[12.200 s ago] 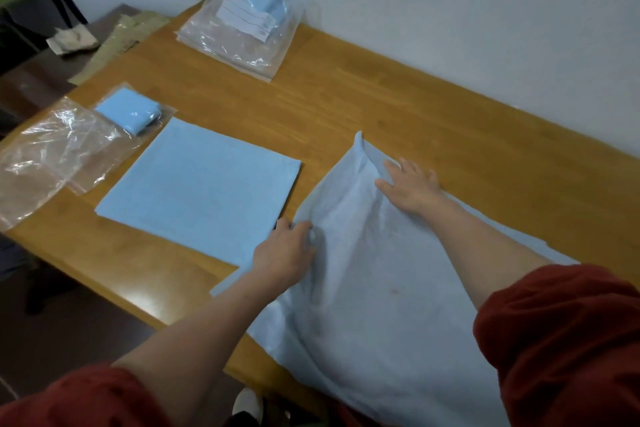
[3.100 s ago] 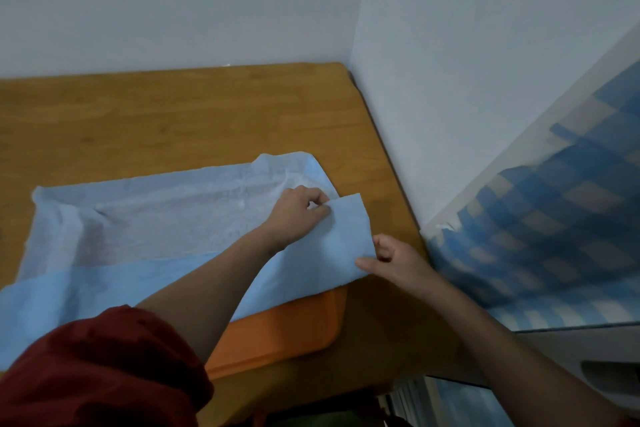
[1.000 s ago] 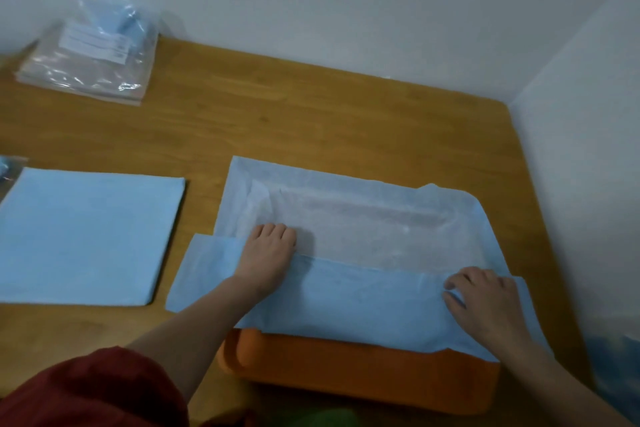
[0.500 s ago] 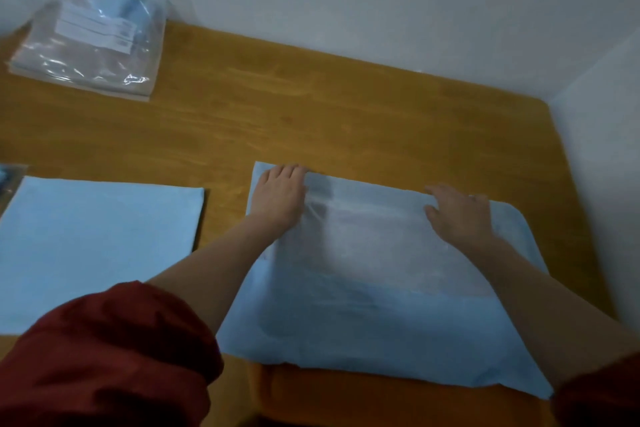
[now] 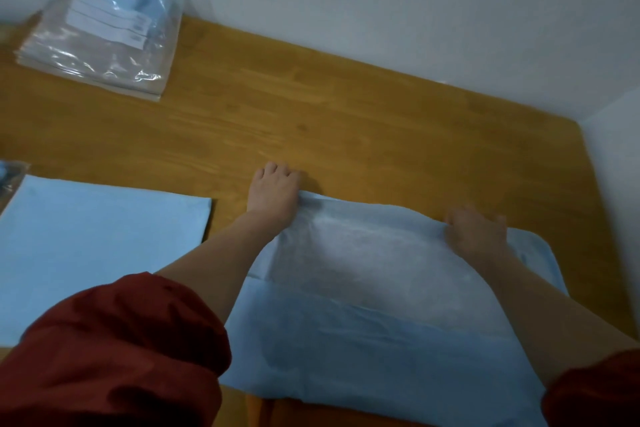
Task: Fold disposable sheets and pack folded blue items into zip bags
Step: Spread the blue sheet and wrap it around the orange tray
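Both hands at the far edge of a blue sheet on the bench.
Left hand (image 5: 273, 194) lies flat, fingers spread; right hand (image 5: 476, 230) fingers curl over the sheet (image 5: 381, 288) edge. Bags (image 5: 100, 35) sit far left.

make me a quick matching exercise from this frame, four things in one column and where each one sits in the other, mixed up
Things:
1. left hand
2. right hand
3. stack of zip bags
4. folded blue sheet

Places:
A. far left corner of the table, by the wall
B. far right edge of the sheet being folded
C. flat on the table, left of the sheet being folded
D. far left corner of the sheet being folded

Pairs: 1-D, 2-B, 3-A, 4-C
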